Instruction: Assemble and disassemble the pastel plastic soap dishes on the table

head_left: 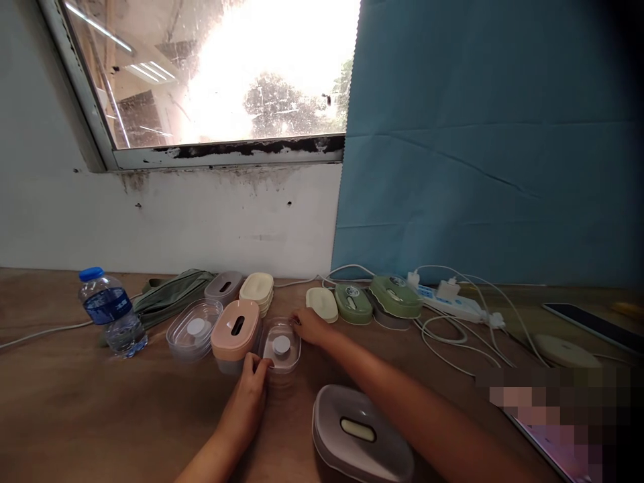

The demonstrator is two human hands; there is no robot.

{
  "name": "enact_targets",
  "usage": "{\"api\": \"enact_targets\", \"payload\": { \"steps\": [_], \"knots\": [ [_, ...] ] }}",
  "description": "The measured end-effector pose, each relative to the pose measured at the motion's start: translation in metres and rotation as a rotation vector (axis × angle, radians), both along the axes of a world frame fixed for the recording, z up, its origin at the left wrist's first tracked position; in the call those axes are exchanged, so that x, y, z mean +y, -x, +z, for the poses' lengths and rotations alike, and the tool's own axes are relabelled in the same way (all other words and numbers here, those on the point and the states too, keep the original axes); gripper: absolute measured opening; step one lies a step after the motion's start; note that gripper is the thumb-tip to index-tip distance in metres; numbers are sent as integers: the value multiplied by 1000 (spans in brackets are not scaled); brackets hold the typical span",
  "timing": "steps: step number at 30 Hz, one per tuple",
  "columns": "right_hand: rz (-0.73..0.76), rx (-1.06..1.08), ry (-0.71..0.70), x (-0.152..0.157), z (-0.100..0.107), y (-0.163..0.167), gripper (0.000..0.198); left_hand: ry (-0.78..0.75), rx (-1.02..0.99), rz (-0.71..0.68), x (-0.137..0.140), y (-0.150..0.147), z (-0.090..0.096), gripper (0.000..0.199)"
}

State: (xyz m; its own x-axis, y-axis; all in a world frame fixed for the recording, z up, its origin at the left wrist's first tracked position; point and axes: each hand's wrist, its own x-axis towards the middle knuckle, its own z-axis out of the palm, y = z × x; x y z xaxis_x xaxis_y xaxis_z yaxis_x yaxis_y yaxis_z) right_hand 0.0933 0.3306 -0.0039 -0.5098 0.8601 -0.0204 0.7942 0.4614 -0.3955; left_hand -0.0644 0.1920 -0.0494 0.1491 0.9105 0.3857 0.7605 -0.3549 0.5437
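A clear plastic container (275, 362) with a round white piece in its middle stands between my two hands. My left hand (249, 389) has its thumb and fingers closed at the near left edge of it, right beside a pink-topped box (235, 333). At the far right edge, my right hand (310, 327) pinches the rim, with its fingertips partly hidden. Left of the pink-topped box are more clear containers (188, 335), nested together, also with a round white piece. A large grey-lidded box (335, 419) lies near me, below my right forearm.
Behind stand a grey lid (221, 287), stacked cream lids (256, 287), another cream lid (322, 304) and green-lidded boxes (397, 298). A water bottle (113, 315) and green pouch (174, 298) are left. A power strip (450, 305) with loose cables and a phone (594, 325) lie right.
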Motion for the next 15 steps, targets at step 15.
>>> {"api": "enact_targets", "payload": {
  "steps": [15],
  "knots": [
    [-52,147,121,-133,37,-128,61,2,264,-822,-24,-35,54,49]
  ]
}}
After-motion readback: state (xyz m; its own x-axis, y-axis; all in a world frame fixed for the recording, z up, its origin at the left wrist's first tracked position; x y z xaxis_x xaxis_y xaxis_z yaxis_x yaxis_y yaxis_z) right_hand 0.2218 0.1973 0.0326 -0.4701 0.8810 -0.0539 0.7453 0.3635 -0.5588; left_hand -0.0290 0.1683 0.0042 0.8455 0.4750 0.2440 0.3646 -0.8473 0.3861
